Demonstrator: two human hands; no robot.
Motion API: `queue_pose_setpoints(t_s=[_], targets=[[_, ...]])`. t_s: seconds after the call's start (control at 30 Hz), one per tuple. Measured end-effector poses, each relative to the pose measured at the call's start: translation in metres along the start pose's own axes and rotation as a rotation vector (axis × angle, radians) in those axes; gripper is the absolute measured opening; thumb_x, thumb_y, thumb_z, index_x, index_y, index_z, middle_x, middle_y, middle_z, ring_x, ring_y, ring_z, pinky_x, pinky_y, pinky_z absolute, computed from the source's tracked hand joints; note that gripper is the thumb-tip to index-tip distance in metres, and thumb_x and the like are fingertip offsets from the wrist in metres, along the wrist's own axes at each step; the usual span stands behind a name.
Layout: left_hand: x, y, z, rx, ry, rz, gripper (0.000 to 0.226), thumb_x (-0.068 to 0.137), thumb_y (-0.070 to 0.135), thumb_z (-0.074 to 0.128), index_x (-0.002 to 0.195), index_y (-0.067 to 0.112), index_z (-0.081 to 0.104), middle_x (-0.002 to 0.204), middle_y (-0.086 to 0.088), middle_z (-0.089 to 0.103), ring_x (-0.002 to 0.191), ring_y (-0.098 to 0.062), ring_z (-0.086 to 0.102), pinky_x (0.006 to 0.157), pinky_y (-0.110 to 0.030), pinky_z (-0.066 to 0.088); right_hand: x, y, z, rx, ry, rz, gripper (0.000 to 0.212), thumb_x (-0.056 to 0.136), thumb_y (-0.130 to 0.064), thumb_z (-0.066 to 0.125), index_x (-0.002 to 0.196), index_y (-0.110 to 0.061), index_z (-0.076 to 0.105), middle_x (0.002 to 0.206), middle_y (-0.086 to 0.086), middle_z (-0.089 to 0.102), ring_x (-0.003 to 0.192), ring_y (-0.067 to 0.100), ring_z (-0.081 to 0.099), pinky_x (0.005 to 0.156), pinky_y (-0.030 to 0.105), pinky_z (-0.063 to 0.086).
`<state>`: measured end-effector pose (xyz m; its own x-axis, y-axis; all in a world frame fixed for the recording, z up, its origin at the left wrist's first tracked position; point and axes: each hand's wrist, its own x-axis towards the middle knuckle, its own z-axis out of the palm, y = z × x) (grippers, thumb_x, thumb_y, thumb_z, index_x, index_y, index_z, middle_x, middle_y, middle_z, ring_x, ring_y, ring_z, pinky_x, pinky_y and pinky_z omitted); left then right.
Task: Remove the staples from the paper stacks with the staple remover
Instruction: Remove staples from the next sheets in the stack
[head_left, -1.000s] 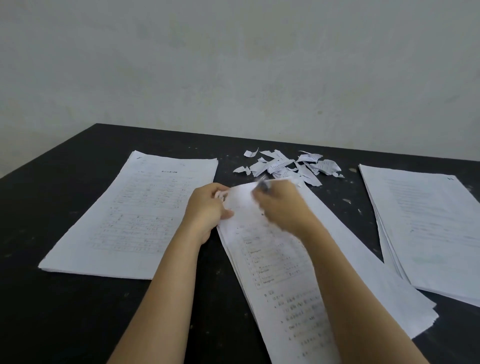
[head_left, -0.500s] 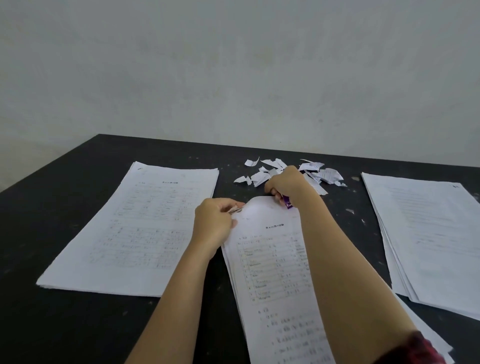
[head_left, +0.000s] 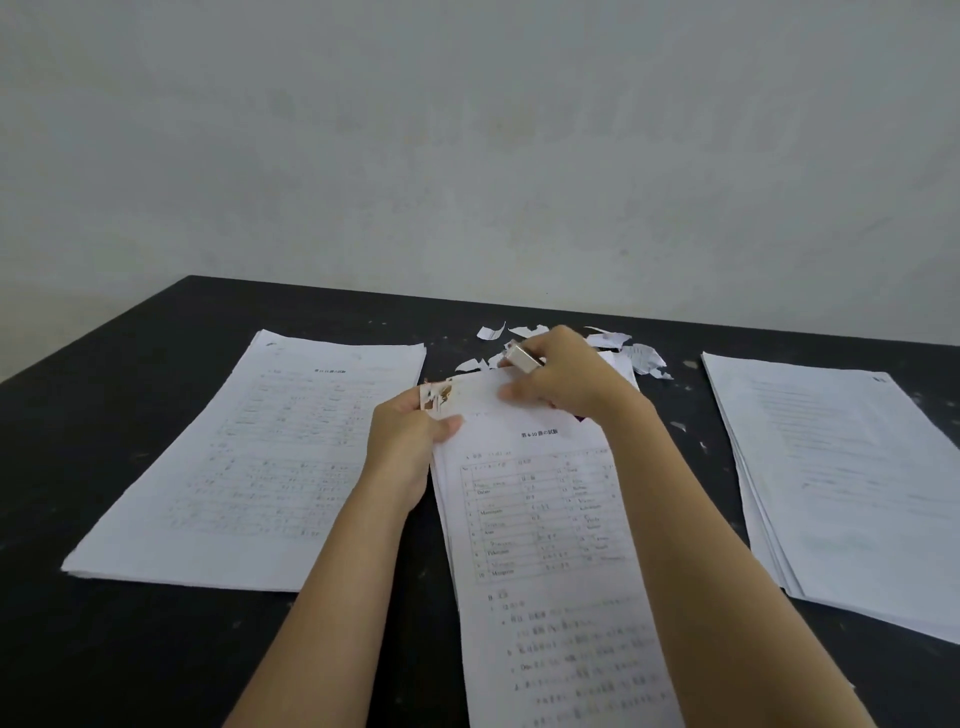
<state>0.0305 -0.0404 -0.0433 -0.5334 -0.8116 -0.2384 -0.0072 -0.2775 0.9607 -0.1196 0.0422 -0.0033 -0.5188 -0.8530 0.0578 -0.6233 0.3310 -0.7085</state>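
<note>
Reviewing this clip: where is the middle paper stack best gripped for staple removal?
Pinch the middle paper stack at its torn, stained far-left corner, coming from the left as the left hand does, thumb on top. That leaves the far edge free for the right hand, which holds the staple remover beyond it.

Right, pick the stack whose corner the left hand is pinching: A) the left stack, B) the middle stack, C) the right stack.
B: the left hand pinches the torn top corner of the middle stack, while the right hand holds the remover at its top edge.
</note>
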Motion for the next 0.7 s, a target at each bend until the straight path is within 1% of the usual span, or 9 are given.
queue_pose_setpoints(t_s=[0.1, 0.17, 0.23, 0.33, 0.47, 0.53, 0.6, 0.67, 0.7], targets=[[-0.003, 0.0, 0.003, 0.047, -0.001, 0.038, 0.025, 0.086, -0.006, 0.055, 0.1, 0.012, 0.066, 0.098, -0.006, 0.07, 0.089, -0.025, 0.066, 0.082, -0.039, 0.055, -0.002, -0.004, 0.004, -0.04, 0.058, -0.086, 0.016, 0.075, -0.008, 0.069, 0.075, 0.005, 0.06, 0.064, 0.005, 0.049, 0.056, 0.018, 0.042, 0.051, 0.023, 0.034], [-0.005, 0.0, 0.006, 0.087, -0.024, 0.061, 0.02, 0.091, 0.002, 0.052, 0.102, 0.014, 0.064, 0.097, -0.006, 0.069, 0.088, -0.024, 0.066, 0.079, -0.037, 0.054, -0.004, -0.003, 0.007, -0.054, 0.079, -0.143, 0.017, 0.077, -0.006, 0.067, 0.067, 0.002, 0.054, 0.06, 0.001, 0.043, 0.059, 0.02, 0.039, 0.056, 0.027, 0.031], [-0.007, 0.001, 0.008, 0.119, -0.038, 0.085, 0.018, 0.091, 0.005, 0.053, 0.103, 0.016, 0.062, 0.098, -0.005, 0.069, 0.085, -0.022, 0.066, 0.072, -0.033, 0.054, -0.004, -0.001, 0.009, -0.088, 0.091, -0.185, 0.018, 0.079, -0.007, 0.064, 0.069, 0.004, 0.054, 0.058, 0.002, 0.042, 0.058, 0.02, 0.037, 0.055, 0.028, 0.03], [-0.007, 0.001, 0.01, 0.163, -0.02, 0.107, 0.017, 0.091, 0.007, 0.055, 0.103, 0.017, 0.063, 0.098, -0.005, 0.069, 0.086, -0.022, 0.067, 0.071, -0.035, 0.056, -0.005, -0.002, 0.012, -0.127, 0.114, -0.255, 0.017, 0.082, -0.009, 0.062, 0.072, 0.004, 0.059, 0.051, -0.002, 0.04, 0.049, 0.012, 0.033, 0.045, 0.015, 0.028], [-0.008, -0.001, 0.013, 0.159, -0.031, 0.146, 0.017, 0.091, 0.012, 0.056, 0.087, 0.026, 0.066, 0.088, 0.0, 0.07, 0.082, -0.018, 0.066, 0.069, -0.029, 0.052, -0.006, -0.007, 0.023, -0.147, 0.094, -0.335, 0.036, 0.083, -0.011, 0.061, 0.053, -0.012, 0.042, 0.049, -0.003, 0.037, 0.046, 0.01, 0.03, 0.045, 0.017, 0.028], [-0.009, -0.001, 0.013, 0.157, -0.029, 0.155, 0.015, 0.091, 0.02, 0.058, 0.081, 0.028, 0.066, 0.083, -0.001, 0.069, 0.078, -0.017, 0.064, 0.07, -0.03, 0.05, -0.006, -0.007, 0.029, -0.161, 0.085, -0.347, 0.028, 0.081, -0.009, 0.06, 0.057, -0.005, 0.047, 0.056, 0.005, 0.047, 0.052, 0.017, 0.04, 0.05, 0.027, 0.032], [-0.008, -0.001, 0.013, 0.147, -0.022, 0.152, 0.013, 0.091, 0.021, 0.058, 0.081, 0.023, 0.066, 0.084, -0.006, 0.069, 0.078, -0.021, 0.063, 0.071, -0.034, 0.049, -0.005, -0.006, 0.032, -0.149, 0.062, -0.36, 0.014, 0.08, -0.008, 0.061, 0.074, 0.004, 0.062, 0.081, 0.012, 0.062, 0.072, 0.024, 0.056, 0.064, 0.038, 0.044], [-0.007, -0.001, 0.012, 0.143, 0.001, 0.149, 0.013, 0.091, 0.014, 0.057, 0.085, 0.021, 0.066, 0.086, -0.006, 0.069, 0.079, -0.022, 0.063, 0.07, -0.034, 0.049, -0.004, -0.005, 0.032, -0.151, 0.008, -0.357, 0.019, 0.083, -0.013, 0.063, 0.096, -0.001, 0.07, 0.105, 0.003, 0.059, 0.091, 0.018, 0.057, 0.076, 0.027, 0.044], [-0.006, -0.002, 0.012, 0.144, 0.018, 0.144, 0.015, 0.091, 0.011, 0.056, 0.087, 0.02, 0.066, 0.088, -0.005, 0.069, 0.08, -0.022, 0.064, 0.071, -0.033, 0.051, -0.003, -0.003, 0.031, -0.148, 0.003, -0.343, 0.023, 0.084, -0.015, 0.063, 0.104, -0.004, 0.069, 0.108, -0.003, 0.053, 0.095, 0.012, 0.054, 0.078, 0.021, 0.04]])
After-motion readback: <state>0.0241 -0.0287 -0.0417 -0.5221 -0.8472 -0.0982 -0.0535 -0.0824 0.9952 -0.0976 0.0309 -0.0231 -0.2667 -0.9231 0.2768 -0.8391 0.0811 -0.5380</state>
